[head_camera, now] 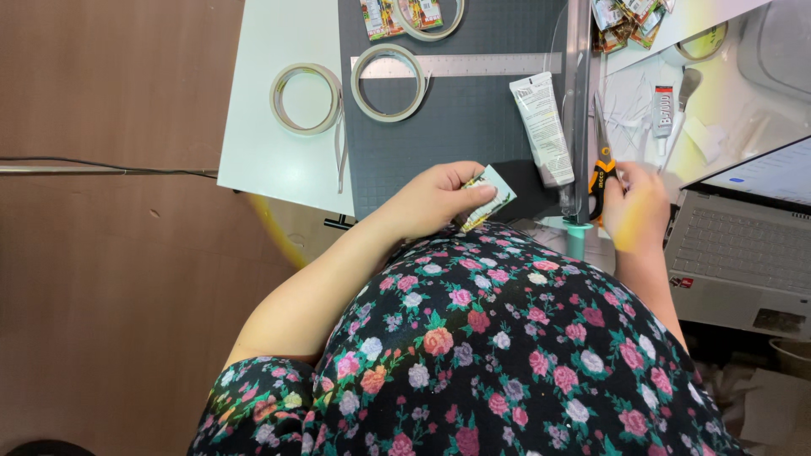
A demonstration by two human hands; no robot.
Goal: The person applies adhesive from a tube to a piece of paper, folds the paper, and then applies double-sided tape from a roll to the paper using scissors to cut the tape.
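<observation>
My left hand (435, 198) is closed around a small printed card or packet piece (488, 196) at the near edge of a dark grey cutting mat (460, 118). My right hand (635, 207) reaches to the right of the mat and touches the orange-and-black handles of a pair of scissors (601, 169) whose blades point away from me. Whether the fingers grip the scissors is not clear. A white tube of glue (543, 127) lies on the mat between the two hands.
Two rolls of tape (306, 98) (389, 83) and a metal ruler (456, 64) lie on the mat and the white board (270, 152). A laptop (743, 245) stands at right, a small glue tube (663, 114) and printed scraps (625, 21) behind it. A cable (110, 166) crosses the brown floor.
</observation>
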